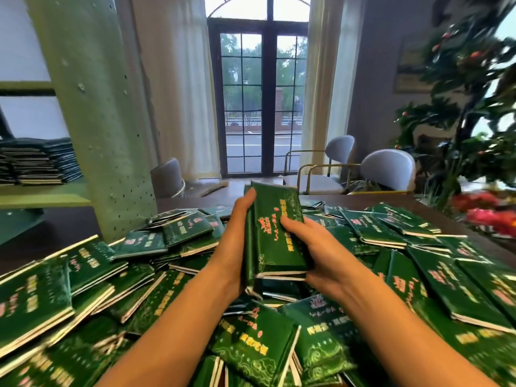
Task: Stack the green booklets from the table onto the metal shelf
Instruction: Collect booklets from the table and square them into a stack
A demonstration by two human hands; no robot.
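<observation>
A small bundle of green booklets (pixel 275 233) with gold and pink print is held above the table between both hands. My left hand (pixel 237 233) grips its left side, fingers curled over the far edge. My right hand (pixel 315 247) grips the right side, thumb on the top cover. Below and all around lies a loose heap of several more green booklets (pixel 92 277) covering the dark table (pixel 435 208). At the far left, stacks of booklets (pixel 36 160) sit on the green metal shelf (pixel 44 195).
A pale green perforated pillar (pixel 97 113) stands between the shelf and the table. Grey chairs (pixel 388 171) line the table's far side before a tall glass door. A leafy plant (pixel 469 88) and red flowers (pixel 491 210) crowd the right.
</observation>
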